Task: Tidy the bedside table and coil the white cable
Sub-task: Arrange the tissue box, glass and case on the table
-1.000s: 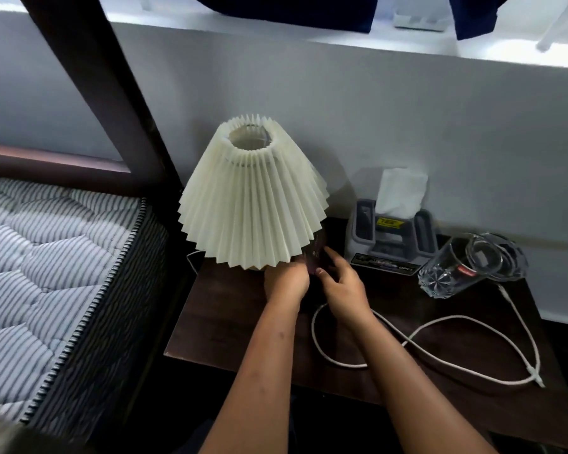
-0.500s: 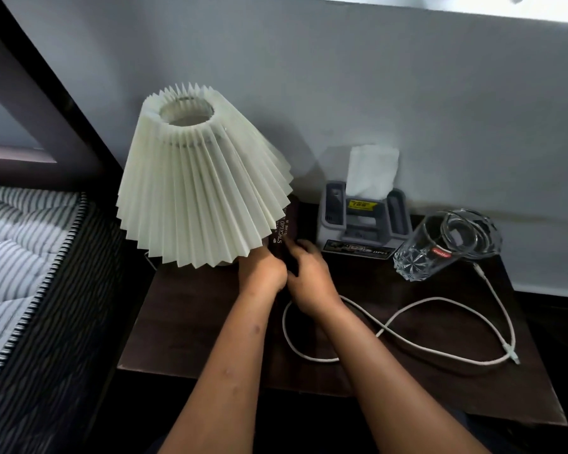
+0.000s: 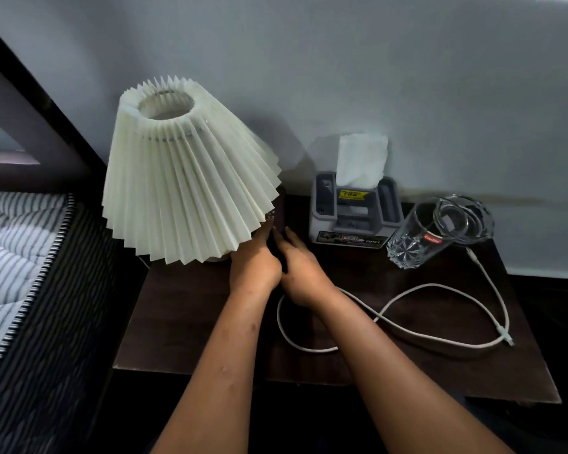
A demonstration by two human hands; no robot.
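Note:
A white cable [image 3: 440, 286] lies in loose loops on the dark bedside table [image 3: 194, 322], its plug end [image 3: 507, 339] near the right edge. One loop runs under my right wrist. Between the lamp [image 3: 184, 191] and the tissue box stands a dark book [image 3: 277, 214] with pale lettering. My left hand [image 3: 254, 262] and my right hand [image 3: 300, 273] hold this book from either side at its base. The fingertips of my left hand are hidden under the pleated shade.
A grey tissue box [image 3: 354, 217] stands against the wall. A clear glass [image 3: 413, 240] lies tilted to its right, with another glass piece [image 3: 466, 214] behind it. A striped mattress [image 3: 14, 257] and dark bed frame [image 3: 30, 109] border the table's left.
My view has dropped and shifted right, closer to the table. Both hands stay together on the dark book beside the lamp. The cable has not moved.

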